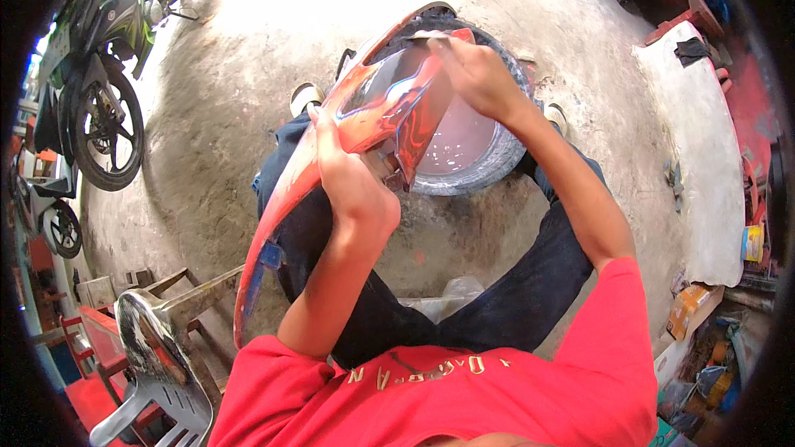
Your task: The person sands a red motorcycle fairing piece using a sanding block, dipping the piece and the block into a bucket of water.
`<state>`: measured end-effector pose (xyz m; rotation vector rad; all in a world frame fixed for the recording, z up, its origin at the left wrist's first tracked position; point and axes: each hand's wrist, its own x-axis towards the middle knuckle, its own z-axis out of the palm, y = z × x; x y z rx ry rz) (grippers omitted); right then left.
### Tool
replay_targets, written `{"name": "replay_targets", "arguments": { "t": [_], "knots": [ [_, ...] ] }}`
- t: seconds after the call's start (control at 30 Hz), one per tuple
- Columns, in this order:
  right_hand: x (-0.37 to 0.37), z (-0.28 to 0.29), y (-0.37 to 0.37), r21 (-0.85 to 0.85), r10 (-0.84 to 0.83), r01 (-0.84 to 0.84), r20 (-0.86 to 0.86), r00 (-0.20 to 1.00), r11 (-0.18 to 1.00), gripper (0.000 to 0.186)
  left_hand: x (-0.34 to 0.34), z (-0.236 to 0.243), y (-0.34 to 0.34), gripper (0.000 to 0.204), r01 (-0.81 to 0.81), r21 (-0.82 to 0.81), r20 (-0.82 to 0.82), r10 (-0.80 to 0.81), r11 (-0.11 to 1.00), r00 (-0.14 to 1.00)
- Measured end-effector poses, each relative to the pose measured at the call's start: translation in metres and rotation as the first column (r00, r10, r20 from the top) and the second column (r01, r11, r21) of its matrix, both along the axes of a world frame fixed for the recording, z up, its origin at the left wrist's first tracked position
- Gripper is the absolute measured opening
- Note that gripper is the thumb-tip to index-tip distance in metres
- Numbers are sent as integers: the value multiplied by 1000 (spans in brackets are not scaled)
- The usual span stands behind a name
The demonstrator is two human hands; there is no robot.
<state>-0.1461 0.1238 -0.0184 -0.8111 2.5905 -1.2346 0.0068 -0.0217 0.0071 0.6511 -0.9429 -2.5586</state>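
Observation:
A long curved motorcycle body panel, red-orange with dark and white patterns and a wet shine, slants across my lap and over a round tub. My left hand grips the panel near its middle, with the fingers partly hidden behind it. At the panel's far end, my right hand is closed, its fingertips against the surface and slightly blurred. A thin pale edge shows by those fingertips; I cannot make out what it is. Cloudy, pinkish-grey water with some bubbles fills the tub below.
The tub stands on a stained concrete floor between my legs. Motorcycles are parked at the left. A grey plastic chair and a wooden frame are at the lower left. A white slab and a cardboard box lie at the right.

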Motion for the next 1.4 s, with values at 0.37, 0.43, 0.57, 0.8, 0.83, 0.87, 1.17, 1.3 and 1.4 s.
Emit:
{"name": "replay_targets", "arguments": {
  "t": [0.37,0.43,0.57,0.8,0.83,0.87,1.17,1.3,1.4],
  "knots": [
    [8,5,-9,113,33,-13,-179,983,993,28,-3,-2,-5,53,28,46,-15,-27,999,1000],
    [49,-1,-28,-32,273,-360,-589,760,933,28,-1,-6,-8,53,-58,0,18,58,998,998],
    [57,14,-28,-85,327,-452,-575,750,888,27,-1,-4,-7,54,-36,4,-19,36,999,999],
    [85,24,-37,-138,290,-474,-636,715,870,29,3,-3,-9,56,5,89,27,-8,996,1000],
    [87,24,-35,-142,330,-505,-603,726,851,30,4,-1,-9,57,24,106,18,-26,994,1000],
    [70,15,-26,-141,324,-498,-603,729,856,30,4,0,-7,57,51,128,7,-52,990,999],
    [77,22,-35,-91,364,-494,-563,742,865,31,4,3,-3,61,-1,63,60,-3,998,998],
    [10,7,-15,243,335,-257,-379,863,936,32,3,4,3,66,95,-23,40,-94,995,995],
    [51,15,-40,-136,318,-462,-557,767,877,34,0,5,5,67,-32,64,-38,35,997,999]
  ]
}}
